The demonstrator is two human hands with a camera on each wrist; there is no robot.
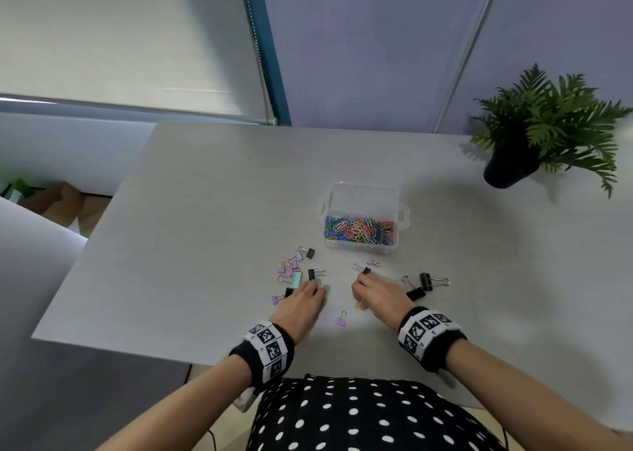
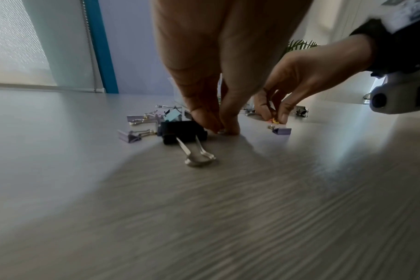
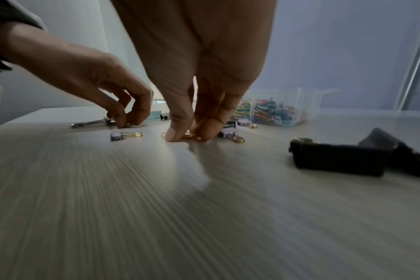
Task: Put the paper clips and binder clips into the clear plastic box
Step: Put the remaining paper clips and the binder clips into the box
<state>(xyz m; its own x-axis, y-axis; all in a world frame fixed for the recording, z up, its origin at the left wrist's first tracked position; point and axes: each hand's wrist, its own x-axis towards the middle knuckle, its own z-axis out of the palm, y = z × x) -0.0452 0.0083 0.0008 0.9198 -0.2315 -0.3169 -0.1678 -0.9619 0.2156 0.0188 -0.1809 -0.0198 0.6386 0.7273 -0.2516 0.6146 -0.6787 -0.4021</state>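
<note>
— Where do we have our hands?
— Our left hand point(image 1: 301, 301) is down on the table point(image 1: 205, 228), fingertips pinched together beside a black binder clip point(image 2: 180, 132); what they hold, we cannot tell. Our right hand point(image 1: 373, 293) pinches an orange paper clip point(image 3: 188, 136) flat on the wood.
— And the clear plastic box point(image 1: 363, 221)?
— Beyond both hands, nearer the right, full of coloured paper clips point(image 1: 359, 229); the other binder clips lie around our hands
</note>
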